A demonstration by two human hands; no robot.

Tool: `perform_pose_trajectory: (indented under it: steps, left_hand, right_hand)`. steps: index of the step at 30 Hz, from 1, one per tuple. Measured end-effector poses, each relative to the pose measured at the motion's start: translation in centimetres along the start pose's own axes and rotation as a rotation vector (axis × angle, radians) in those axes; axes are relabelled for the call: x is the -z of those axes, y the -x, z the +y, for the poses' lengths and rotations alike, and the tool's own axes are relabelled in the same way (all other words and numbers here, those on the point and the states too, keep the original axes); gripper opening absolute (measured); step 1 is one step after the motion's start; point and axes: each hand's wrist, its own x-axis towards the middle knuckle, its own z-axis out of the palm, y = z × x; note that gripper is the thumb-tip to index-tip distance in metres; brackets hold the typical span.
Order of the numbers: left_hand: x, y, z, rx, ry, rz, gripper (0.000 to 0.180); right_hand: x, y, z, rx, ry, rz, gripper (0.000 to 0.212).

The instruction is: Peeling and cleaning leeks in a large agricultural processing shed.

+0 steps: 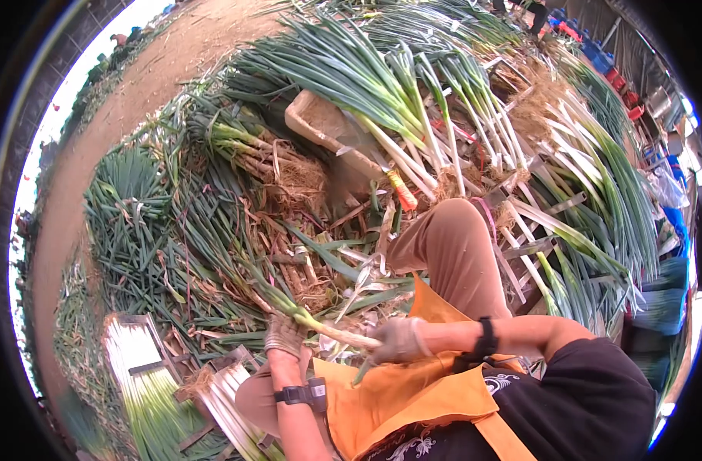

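Note:
A long green onion (334,332) lies across my lap, its green leaves running up to the left and its pale stem to the right. My left hand (285,336), in a light glove, is closed round the stem where it turns green. At the white end, my gloved right hand (397,342) is closed on the same onion. A green leaf piece (362,372) hangs under the right hand; whether the fingers hold it I cannot tell. An orange apron (397,396) covers my lap beneath both hands.
Ahead, a dirty white foam box (306,115) stands beside trimmed onions (401,96). Uncleaned onions with rooty ends (293,173) lie left of it. Peeled onions rest in a rack (139,361) at lower left. Leaf scraps (205,269) cover the ground; more onions (597,177) lie right.

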Motion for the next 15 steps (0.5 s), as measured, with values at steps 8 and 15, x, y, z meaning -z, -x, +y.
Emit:
perform_pose_trajectory:
  steps: [8, 15]
  left_hand:
    - [-5.2, 6.0, -1.3, -0.215, 0.380, -0.327, 0.033]
    - [-12.4, 19.7, 4.3, -0.662, 0.283, -0.454, 0.039]
  right_hand:
    - [2.3, 13.2, 1.8, 0.155, -0.145, -0.135, 0.038]
    - [1.6, 6.7, 3.1, 0.527, 0.177, 0.115, 0.029]
